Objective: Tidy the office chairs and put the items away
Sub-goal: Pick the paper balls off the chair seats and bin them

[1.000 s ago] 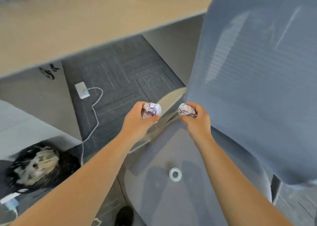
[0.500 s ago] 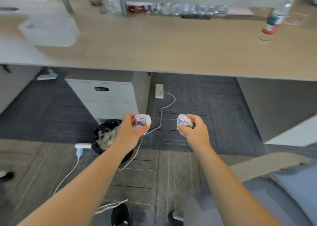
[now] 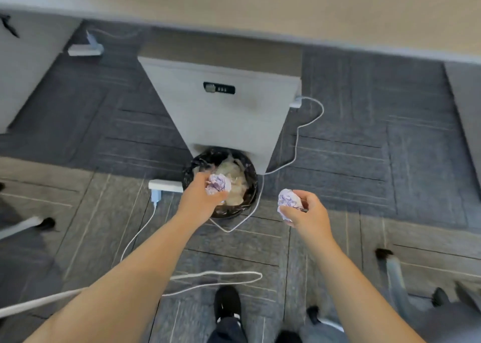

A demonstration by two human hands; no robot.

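A round black waste bin (image 3: 250, 202) lined with a dark bag stands on the floor in front of a white drawer cabinet; crumpled light trash lies inside it. My left hand (image 3: 200, 199) is over the bin's opening, gripping a crumpled purple-white paper ball (image 3: 218, 184). My right hand (image 3: 304, 211) is to the right of the bin, over the floor, gripping a second crumpled paper ball (image 3: 287, 199). The grey office chair's base and castors (image 3: 393, 270) show at the lower right.
The white drawer cabinet (image 3: 223, 108) stands under the beige desk (image 3: 260, 2). A white power strip (image 3: 165, 185) and white cables (image 3: 296, 145) lie around the bin. Another chair leg (image 3: 23, 225) is at the left. My black shoes (image 3: 226, 303) are at the bottom.
I have turned from the chair and stepped up to the bin, looking more steeply down. My left hand moved over the bin's opening; both hands still hold their paper balls.
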